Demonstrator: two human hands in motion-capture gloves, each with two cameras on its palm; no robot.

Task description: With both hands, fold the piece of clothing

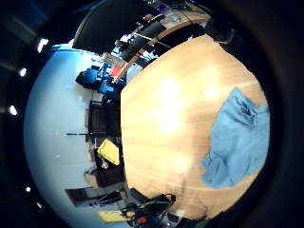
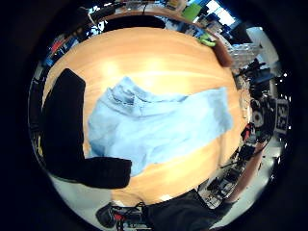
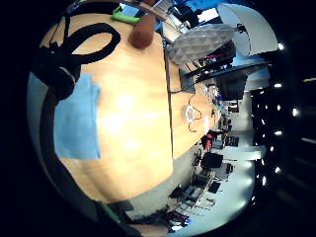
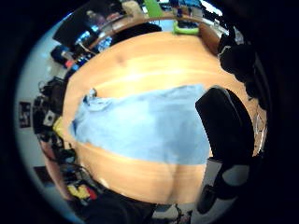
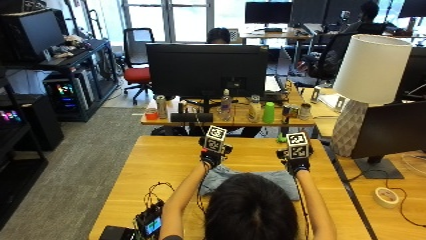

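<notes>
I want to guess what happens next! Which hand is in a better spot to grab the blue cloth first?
Probably the left hand. It hovers right over the far rumpled corner of the blue garment, while the right hand sits at the garment's other far edge, nearer bare table. It is close, though; folding likely needs both.

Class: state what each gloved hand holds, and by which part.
Nothing: the left hand and right hand hover above the light blue garment, which lies flat on the table.
</notes>
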